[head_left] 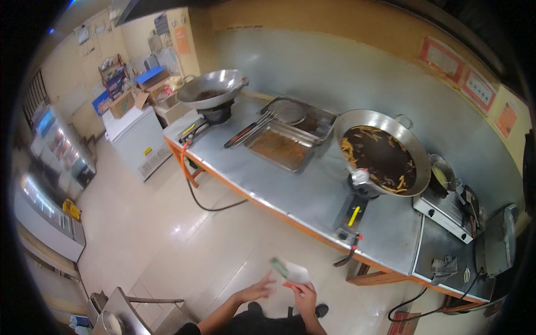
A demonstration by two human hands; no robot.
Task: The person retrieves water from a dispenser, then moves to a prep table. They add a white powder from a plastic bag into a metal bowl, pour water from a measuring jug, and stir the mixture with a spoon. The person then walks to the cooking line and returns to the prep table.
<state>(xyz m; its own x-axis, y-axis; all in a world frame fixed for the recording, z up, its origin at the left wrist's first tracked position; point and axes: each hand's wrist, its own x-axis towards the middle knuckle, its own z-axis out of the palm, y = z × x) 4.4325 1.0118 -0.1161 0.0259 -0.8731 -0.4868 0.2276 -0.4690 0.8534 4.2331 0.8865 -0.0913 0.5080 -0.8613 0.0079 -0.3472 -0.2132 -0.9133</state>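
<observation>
In front of my body, my right hand (305,295) is closed on a flat white packet-like thing (298,273) with a green end and a bit of red near my fingers. Its exact kind is too blurred to make out. Just left of it, my left hand (258,290) is held apart with fingers spread and nothing in it. Both hands are over the tiled floor, short of the metal-topped table (301,192). On that table a large wok (416,146) holds dark oil with yellowish strips floating along its edge.
A second wok (192,90) stands on a burner at the table's far left. Between the woks lie trays (292,162) and a wire strainer (288,111). A white stove (445,216) is at right. Hoses (209,209) hang below. A steel counter (129,310) is near left.
</observation>
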